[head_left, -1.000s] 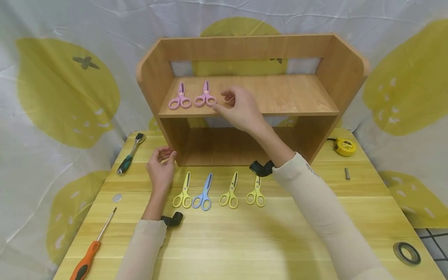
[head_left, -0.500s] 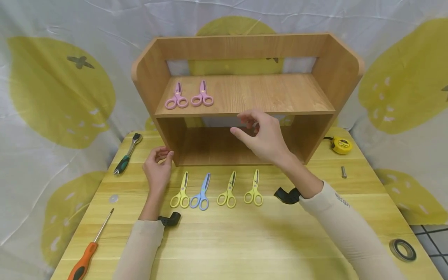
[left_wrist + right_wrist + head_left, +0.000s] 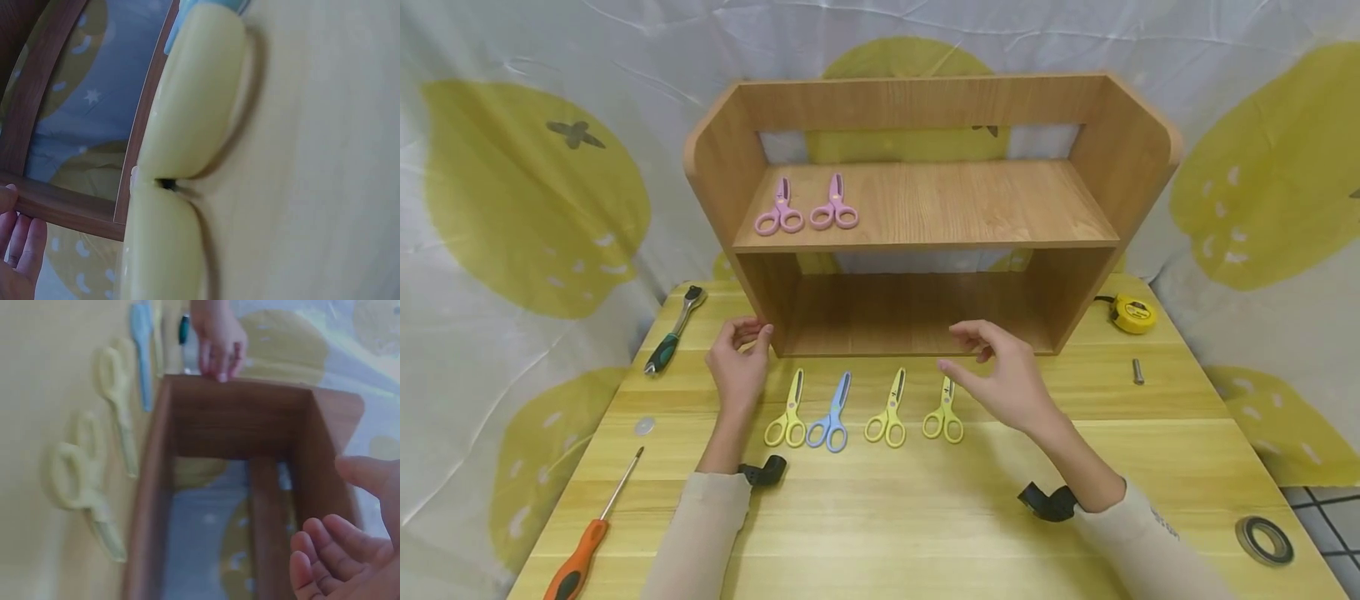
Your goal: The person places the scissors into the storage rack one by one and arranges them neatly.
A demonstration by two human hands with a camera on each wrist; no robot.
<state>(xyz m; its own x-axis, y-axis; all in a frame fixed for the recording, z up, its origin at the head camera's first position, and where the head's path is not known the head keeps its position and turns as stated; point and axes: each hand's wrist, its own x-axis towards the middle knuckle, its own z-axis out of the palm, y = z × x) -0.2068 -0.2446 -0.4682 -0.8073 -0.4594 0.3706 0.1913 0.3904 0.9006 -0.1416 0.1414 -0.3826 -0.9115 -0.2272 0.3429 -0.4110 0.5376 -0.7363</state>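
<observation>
Two hands over the bench [image 3: 925, 533], neither holding anything. Landmark is the wooden shelf unit [image 3: 932, 212] at the back of the bench.

Shelf unit: two pink scissors [image 3: 780, 210] [image 3: 834, 205] lie on its upper board, left part, blades pointing to the rear. Lower bay shows nothing in it.

Just in front of the unit's lower edge, a row of four scissors, long axes running front to back, blades toward the unit, handles toward the person: yellow [image 3: 789, 412], blue [image 3: 832, 415], yellow [image 3: 890, 411], yellow-green [image 3: 946, 410].

Right hand [image 3: 1006, 377] hovers in front of the unit's lower bay, fingers loosely spread, thumb and forefinger apart, nothing gripped. The yellow-green scissors sit just left of and below its fingertips, touching distance, so this hand is clearly the nearer one to that pair.

Left hand [image 3: 739, 367] sits at the unit's front-left corner, fingers relaxed and lightly curled, fingertips at the corner edge; contact can't be confirmed. First yellow scissors lie just right of it.

Farther out from the unit: ratchet wrench [image 3: 674, 327] to the left, orange screwdriver [image 3: 593, 531] near-left, tape measure [image 3: 1129, 312] right, tape roll [image 3: 1267, 539] near-right.
</observation>
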